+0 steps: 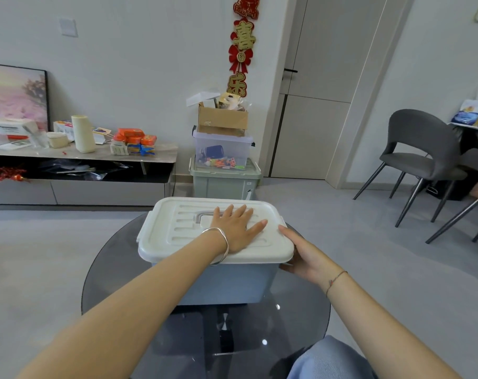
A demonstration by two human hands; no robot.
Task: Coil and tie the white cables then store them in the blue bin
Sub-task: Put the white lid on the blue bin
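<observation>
**Lidded bin on table, both hands on it**

Round dark glass table, mid-frame. Centred on it: blue bin, capped by white lid seated flat; contents hidden. On the floor behind, well apart: grey chair off right, green tub under a clear box. Left hand: palm down on lid top, fingers straight and spread, gripping nothing, little finger at the recessed handle. Right hand: flat against right lid edge, fingers straight along the rim, thumb lower at bin wall, no curl visible, holding nothing. Silver bangle on left wrist. Thin red cord on right wrist.
</observation>
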